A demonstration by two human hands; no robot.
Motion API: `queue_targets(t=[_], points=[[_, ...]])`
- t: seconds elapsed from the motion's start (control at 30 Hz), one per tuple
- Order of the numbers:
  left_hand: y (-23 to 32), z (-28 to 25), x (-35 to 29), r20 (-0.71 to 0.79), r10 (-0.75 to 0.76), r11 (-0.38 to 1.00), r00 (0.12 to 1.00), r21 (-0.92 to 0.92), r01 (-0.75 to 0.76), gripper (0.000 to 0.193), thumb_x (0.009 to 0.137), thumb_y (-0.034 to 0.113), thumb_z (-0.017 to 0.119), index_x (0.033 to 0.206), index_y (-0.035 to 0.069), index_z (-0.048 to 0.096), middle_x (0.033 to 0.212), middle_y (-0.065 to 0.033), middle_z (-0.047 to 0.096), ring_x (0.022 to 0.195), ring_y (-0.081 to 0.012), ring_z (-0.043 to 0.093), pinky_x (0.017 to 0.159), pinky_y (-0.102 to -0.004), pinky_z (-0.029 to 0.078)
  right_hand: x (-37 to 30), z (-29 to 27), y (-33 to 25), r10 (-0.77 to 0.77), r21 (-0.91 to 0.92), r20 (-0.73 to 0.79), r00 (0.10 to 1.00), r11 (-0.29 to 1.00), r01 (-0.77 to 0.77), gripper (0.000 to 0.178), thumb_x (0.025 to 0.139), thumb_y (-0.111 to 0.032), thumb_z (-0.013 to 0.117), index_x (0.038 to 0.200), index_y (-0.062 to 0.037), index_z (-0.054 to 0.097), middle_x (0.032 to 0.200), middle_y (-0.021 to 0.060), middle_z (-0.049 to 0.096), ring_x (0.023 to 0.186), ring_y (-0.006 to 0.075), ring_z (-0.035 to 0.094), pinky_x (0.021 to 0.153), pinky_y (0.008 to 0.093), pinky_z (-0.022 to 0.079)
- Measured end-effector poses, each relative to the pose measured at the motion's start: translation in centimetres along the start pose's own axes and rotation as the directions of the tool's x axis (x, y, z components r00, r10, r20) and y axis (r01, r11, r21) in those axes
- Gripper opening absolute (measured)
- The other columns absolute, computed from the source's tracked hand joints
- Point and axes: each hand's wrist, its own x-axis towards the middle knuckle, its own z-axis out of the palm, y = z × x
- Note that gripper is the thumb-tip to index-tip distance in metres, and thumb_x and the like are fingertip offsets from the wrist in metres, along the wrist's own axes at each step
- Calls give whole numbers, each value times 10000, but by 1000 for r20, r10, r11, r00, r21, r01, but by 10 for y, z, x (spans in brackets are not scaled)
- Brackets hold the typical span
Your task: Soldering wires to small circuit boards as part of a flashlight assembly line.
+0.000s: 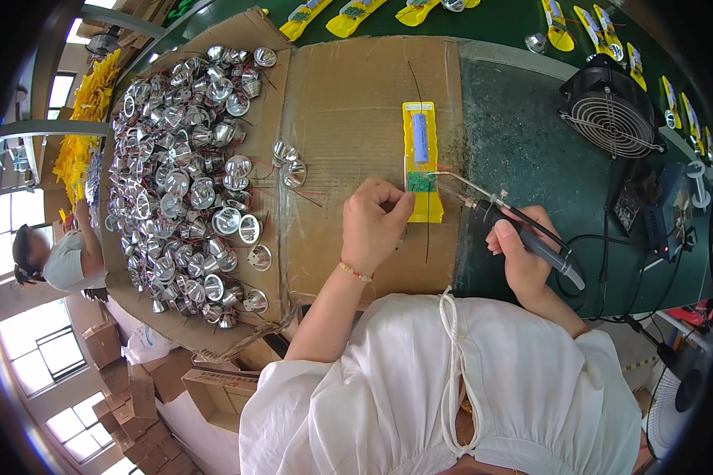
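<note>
The yellow housing (424,162) lies on the cardboard sheet (348,119) just ahead of my hands, its long axis running straight away from me, a blue cell (421,136) in its far half and a small green circuit board (421,182) in the near half. My left hand (375,224) is nearer, fingers curled together and pinching at the housing's near left edge beside the board. My right hand (523,252) is wrapped tight round the soldering iron (523,229), whose tip points leftward at the board. A heap of shiny reflector cups (186,174) fills the cardboard to my left. More yellow housings (348,17) line the green counter (523,134) at its far edge, beside a black fan (614,111).
</note>
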Motion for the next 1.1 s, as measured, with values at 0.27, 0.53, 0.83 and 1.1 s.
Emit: queue_targets(t=[0.27,0.53,0.83,1.1], points=[[0,-1,-3,-51,126,992,991,22,-125,150,764,119,649,705,-17,631,708,-82,572,547,-166,558,512,-279,425,-1,-4,1,57,-57,15,998,997,-56,169,808,-79,635,884,24,526,692,92,596,574,104,565,515,223,470],[4,-1,-4,45,181,972,982,142,-186,137,766,162,656,729,31,673,745,-67,577,573,-211,555,522,-307,437,-2,-5,2,77,-120,34,996,990,-72,153,802,-67,633,876,19,530,681,83,601,580,99,571,521,217,469],[5,3,2,69,212,948,975,228,-222,119,731,176,665,711,62,689,755,-66,573,705,-221,568,590,-338,457,0,-2,6,32,-199,78,996,980,-16,128,827,-76,597,879,8,517,664,84,582,568,102,558,508,217,460],[4,3,4,109,113,963,988,231,-136,126,728,180,665,712,57,691,732,-74,574,702,-220,566,593,-332,456,-2,-13,2,64,-15,-25,998,998,-64,169,821,-79,619,905,20,512,697,93,593,588,110,569,523,225,472]])
